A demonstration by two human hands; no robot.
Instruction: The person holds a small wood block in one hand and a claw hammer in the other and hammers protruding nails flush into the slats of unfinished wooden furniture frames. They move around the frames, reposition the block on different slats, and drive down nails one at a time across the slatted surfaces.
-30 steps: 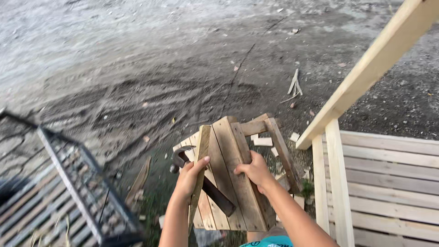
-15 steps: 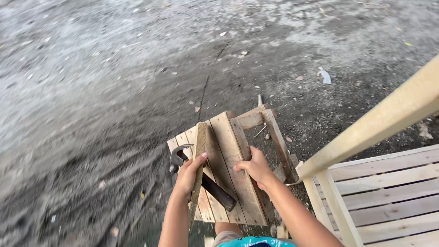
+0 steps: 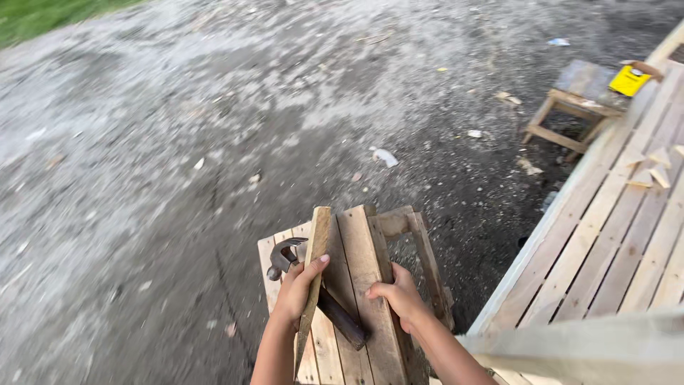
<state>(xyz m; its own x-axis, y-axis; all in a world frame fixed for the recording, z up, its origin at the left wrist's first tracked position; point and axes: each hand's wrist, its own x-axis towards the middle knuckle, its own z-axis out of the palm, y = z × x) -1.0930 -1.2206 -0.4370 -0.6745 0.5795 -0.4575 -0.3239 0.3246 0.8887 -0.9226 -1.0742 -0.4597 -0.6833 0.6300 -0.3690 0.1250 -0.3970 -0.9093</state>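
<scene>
1. Grey gravel ground (image 3: 214, 128) fills most of the view, strewn with pale scraps; a strip of grass (image 3: 43, 14) shows at the far left corner.
2. A slatted wooden deck (image 3: 620, 242) of pale planks runs along the right side, from near to far. A few small wood offcuts (image 3: 652, 167) lie on its slats, and a blurred pale rail (image 3: 591, 349) crosses the near right corner in front of it.
3. A small wooden stool (image 3: 577, 96) stands on the gravel at the far right, just beside the deck edge, with a yellow box (image 3: 628, 80) lying on its right end.
4. A small bench of rough, weathered boards (image 3: 356, 285) sits near the centre bottom and serves as the worktop. Its top is made of several long planks side by side, and an open frame of thinner pieces juts out on its right.
5. A narrow wooden slat (image 3: 315, 264), pale brown and tapering toward the near end, stands on edge along the worktop, running from far to near. The left hand (image 3: 296, 292) is closed around its middle, thumb and fingers wrapped over it.
6. The right hand (image 3: 399, 296) rests on the worktop planks right of the slat, fingers curled over the board edge in a clenched grip.
7. A claw hammer (image 3: 313, 281) with a dark, rusty head and dark handle lies slantwise on the worktop between the two hands, its head partly hidden behind the slat and the left hand.
</scene>
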